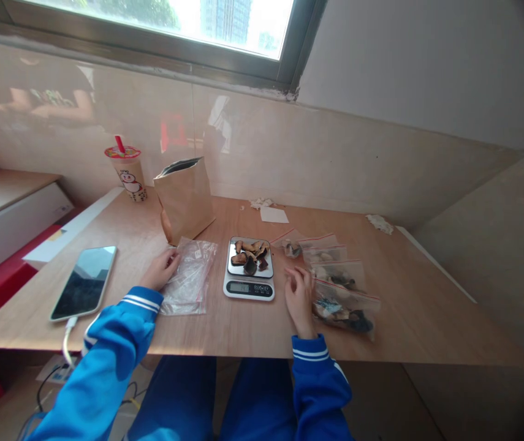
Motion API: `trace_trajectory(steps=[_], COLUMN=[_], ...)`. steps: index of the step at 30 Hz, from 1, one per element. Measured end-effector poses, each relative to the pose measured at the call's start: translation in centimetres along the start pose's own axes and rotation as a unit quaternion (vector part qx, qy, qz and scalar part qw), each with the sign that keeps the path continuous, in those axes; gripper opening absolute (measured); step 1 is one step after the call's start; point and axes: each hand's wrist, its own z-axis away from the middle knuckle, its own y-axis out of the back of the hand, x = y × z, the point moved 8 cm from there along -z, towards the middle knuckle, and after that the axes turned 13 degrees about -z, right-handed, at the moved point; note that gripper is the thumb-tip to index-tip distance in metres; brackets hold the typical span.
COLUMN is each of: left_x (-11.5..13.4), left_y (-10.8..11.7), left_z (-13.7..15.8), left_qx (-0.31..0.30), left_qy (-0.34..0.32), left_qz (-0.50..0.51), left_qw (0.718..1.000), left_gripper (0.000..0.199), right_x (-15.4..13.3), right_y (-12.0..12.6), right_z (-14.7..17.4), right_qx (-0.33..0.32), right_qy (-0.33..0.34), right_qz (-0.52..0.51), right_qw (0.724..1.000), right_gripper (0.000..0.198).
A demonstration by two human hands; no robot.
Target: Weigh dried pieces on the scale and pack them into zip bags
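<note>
A small white kitchen scale (249,290) stands mid-table, its display lit but too small to read surely. Dried brown and dark pieces, like dried mushrooms (250,256), lie on its mirrored plate. Left of it are flat clear zip bags (188,282); my left hand (163,269) rests at their left edge, fingers loosely bent, gripping nothing that I can see. My right hand (299,297) lies on the table between the scale and a row of filled zip bags (347,309), fingers loosely curved and slightly apart. Those bags hold similar dried pieces and overlap one another.
Behind the flat bags stands an open brown paper bag (186,199), with a bubble tea cup (128,174) to its left. A phone (84,282) on a charging cable lies at the left. A white card (274,215) sits near the tiled wall.
</note>
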Motion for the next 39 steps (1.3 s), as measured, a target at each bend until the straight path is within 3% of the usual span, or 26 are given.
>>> trace_trajectory(steps=[5,10,14,20,26,29,33,39], left_x=[-0.3,0.1,0.2,0.2,0.1,0.0,-0.3,-0.1], left_y=[-0.2,0.1,0.2,0.2,0.0,-0.1,-0.1,0.0], left_z=[0.1,0.3,0.3,0.3,0.3,0.2,0.2,0.3], left_qx=[0.008,-0.005,-0.009,-0.015,-0.018,-0.016,-0.019,-0.015], left_qy=[-0.001,0.01,0.018,0.022,0.013,0.013,0.025,0.028], left_qz=[0.019,0.048,0.051,0.04,0.052,0.052,0.049,0.051], left_qw=[1.0,0.999,0.998,0.999,0.998,0.998,0.998,0.998], left_gripper=[0.044,0.047,0.049,0.047,0.048,0.048,0.05,0.053], right_x=[-2.8,-5.9,-6.0,-4.6,-0.9,0.6,-0.9,-4.8], right_y=[-0.7,-3.5,-5.4,-5.0,-1.4,-0.4,-0.9,-3.7], right_z=[-1.5,-5.0,-6.4,-6.7,-5.0,-3.2,-2.6,-3.7], right_qx=[-0.008,-0.104,-0.184,-0.167,-0.062,-0.06,-0.091,-0.147], right_qy=[0.025,0.066,0.076,0.07,0.028,0.022,0.043,0.064], right_qz=[-0.007,-0.001,0.035,0.028,0.017,0.055,0.061,0.023], right_qw=[1.0,0.992,0.979,0.983,0.998,0.996,0.993,0.987], right_gripper=[0.031,0.037,0.038,0.039,0.036,0.035,0.036,0.037])
